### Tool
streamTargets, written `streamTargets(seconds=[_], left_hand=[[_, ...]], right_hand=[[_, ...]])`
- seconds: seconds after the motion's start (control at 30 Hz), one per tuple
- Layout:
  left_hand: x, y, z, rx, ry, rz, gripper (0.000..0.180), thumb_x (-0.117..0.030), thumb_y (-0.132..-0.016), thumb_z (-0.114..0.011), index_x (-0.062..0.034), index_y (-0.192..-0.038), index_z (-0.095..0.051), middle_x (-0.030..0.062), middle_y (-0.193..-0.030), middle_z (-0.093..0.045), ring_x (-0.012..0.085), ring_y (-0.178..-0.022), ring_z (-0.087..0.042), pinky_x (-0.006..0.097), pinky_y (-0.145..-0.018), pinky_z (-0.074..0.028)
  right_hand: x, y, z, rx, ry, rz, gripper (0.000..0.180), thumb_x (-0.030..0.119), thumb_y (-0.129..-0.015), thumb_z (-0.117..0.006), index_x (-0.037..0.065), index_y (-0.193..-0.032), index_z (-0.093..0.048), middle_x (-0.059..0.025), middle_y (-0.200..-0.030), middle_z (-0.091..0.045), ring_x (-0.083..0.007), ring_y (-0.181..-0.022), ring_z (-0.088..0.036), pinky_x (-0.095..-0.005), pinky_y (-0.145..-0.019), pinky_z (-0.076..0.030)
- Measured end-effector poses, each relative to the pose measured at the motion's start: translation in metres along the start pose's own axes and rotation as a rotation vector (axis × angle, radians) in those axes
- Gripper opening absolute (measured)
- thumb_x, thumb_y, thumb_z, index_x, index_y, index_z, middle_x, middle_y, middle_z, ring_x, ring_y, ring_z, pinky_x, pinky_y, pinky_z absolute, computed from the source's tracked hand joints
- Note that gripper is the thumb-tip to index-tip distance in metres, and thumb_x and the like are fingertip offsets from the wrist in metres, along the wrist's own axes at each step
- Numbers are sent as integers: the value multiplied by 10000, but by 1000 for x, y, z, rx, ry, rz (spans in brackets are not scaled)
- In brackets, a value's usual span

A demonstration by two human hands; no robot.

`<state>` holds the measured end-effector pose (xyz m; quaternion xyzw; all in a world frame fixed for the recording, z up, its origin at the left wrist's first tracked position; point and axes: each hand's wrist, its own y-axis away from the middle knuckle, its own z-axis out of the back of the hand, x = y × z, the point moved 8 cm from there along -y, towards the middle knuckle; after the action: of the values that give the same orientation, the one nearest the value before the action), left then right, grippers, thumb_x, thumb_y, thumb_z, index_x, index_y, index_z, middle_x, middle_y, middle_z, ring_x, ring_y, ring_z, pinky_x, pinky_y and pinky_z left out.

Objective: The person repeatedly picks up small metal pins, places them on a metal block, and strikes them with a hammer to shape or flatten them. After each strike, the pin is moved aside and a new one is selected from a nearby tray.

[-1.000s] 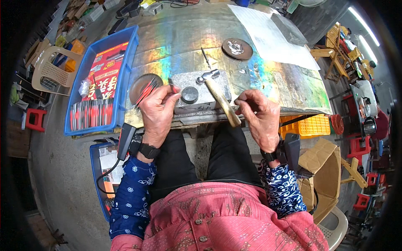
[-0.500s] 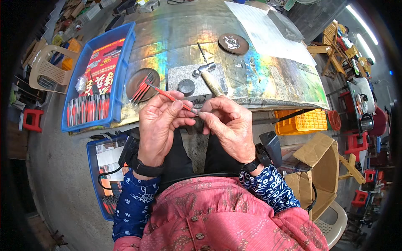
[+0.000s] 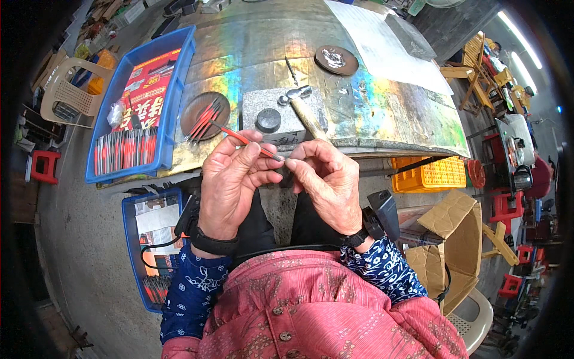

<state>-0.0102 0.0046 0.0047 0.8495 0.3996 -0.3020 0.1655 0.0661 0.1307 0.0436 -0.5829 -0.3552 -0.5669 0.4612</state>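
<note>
Between the thumb and fingers of my left hand [image 3: 230,179] is a thin red stick [image 3: 231,133] with dark ends, slanting down to the right. My right hand [image 3: 329,188] is closed in a pinch beside its lower end; whatever is between those fingertips is too small to make out. Several similar red sticks [image 3: 202,121] lie across a round brown dish [image 3: 220,103] just beyond my left hand. Past both hands sits a grey stone block [image 3: 251,102], bearing a black round piece [image 3: 268,120] and a hammer [image 3: 306,116] with a wooden handle.
A blue tray [image 3: 181,78] at the table's left holds rows of red-and-black sticks and a red printed sheet. Farther off lie a thin pointed tool [image 3: 291,70] and a dish with white bits [image 3: 320,55]. Another blue bin [image 3: 127,221] stands below left, a cardboard box [image 3: 463,239] at right.
The view has shifted slightly. Both hands keep nearly the same pose, with the red stick still in my left hand and its lower end beside my right fingertips.
</note>
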Motion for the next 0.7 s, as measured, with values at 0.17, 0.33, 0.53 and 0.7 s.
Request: streamTargets(seconds=[0.17,0.33,0.53,0.7], left_hand=[[1,0,0,-8,7,-11,222,-87,-969,-556,2,-1170,-527,164,-1001,-668,260,-868,-702,349,-688,-611],[2,0,1,-24,27,-24,229,-82,-964,-563,2,-1175,-528,169,-996,-665,256,-852,-701,353,-692,-614],[4,-2,3,-32,9,-12,211,-88,-990,-514,-8,-1185,-511,166,-1021,-657,234,-850,-699,345,-692,-617],[4,-1,0,-38,-25,-63,190,-76,-985,-521,10,-1153,-540,163,-1008,-662,220,-831,-695,334,-694,-613]], right_hand=[[-4,1,-1,-27,-44,-8,94,9,-905,-637,-39,-979,-604,-28,-835,-626,-54,-623,-563,-188,-537,-463],[-4,1,-2,-96,-89,31,50,17,-894,-627,-29,-889,-607,-3,-709,-587,-37,-533,-528,-194,-477,-424],[-3,1,-3,-87,-81,20,50,10,-902,-625,-32,-917,-604,-13,-752,-603,-45,-571,-545,-194,-498,-439],[-4,2,-6,-105,-7,31,72,11,-909,-635,-36,-947,-596,-29,-812,-616,-60,-615,-566,-193,-525,-460]])
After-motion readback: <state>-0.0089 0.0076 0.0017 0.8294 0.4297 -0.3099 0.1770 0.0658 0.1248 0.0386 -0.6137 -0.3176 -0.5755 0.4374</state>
